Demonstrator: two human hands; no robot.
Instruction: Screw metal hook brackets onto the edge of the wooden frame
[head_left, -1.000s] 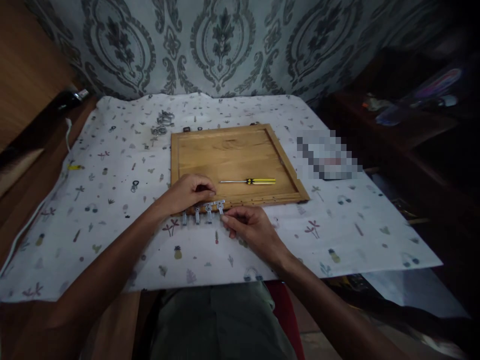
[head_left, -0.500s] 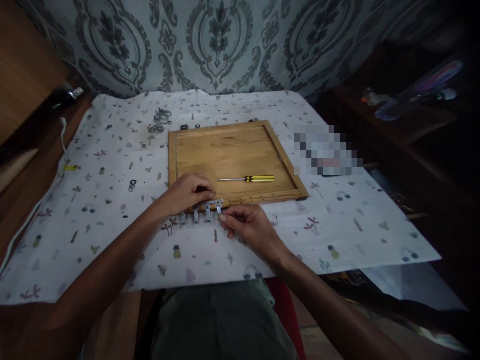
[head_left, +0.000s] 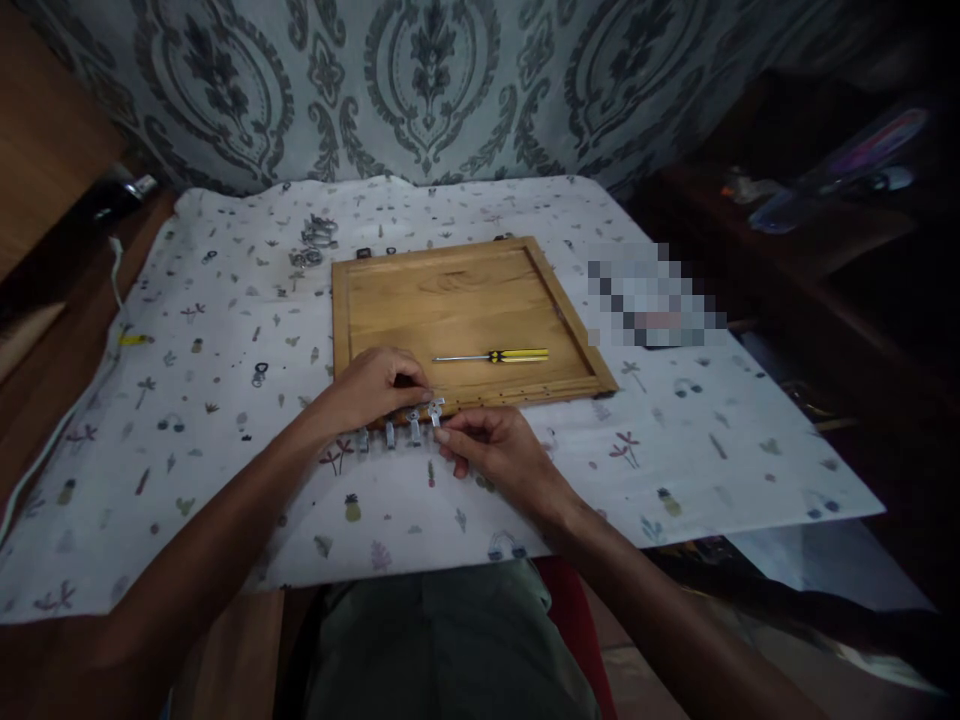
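Note:
A wooden framed board (head_left: 450, 310) lies flat on the cloth, with small dark holes along its front edge. Several silvery metal hooks (head_left: 415, 430) hang in a row from that edge, left of centre. My right hand (head_left: 491, 445) pinches the lower end of the rightmost metal hook (head_left: 436, 411) between thumb and fingers. Just above it, my left hand (head_left: 382, 385) rests over the front rim, thumb and fingertips drawn together by the hook's top; whatever they hold is too small to see. A screwdriver (head_left: 517, 356) with a yellow and black handle lies on the board.
Loose metal hooks (head_left: 316, 235) sit in a pile behind the board's left side. A small dark and metallic piece (head_left: 259, 374) lies on the patterned cloth (head_left: 225, 430) to the left. A pixelated object (head_left: 652, 300) is at the right, and a white cable (head_left: 60, 430) runs down the left edge.
The rightmost hook has shifted slightly between my fingers, its top plate now showing less to the left. Both hands stay almost in place, and the view has moved a little.

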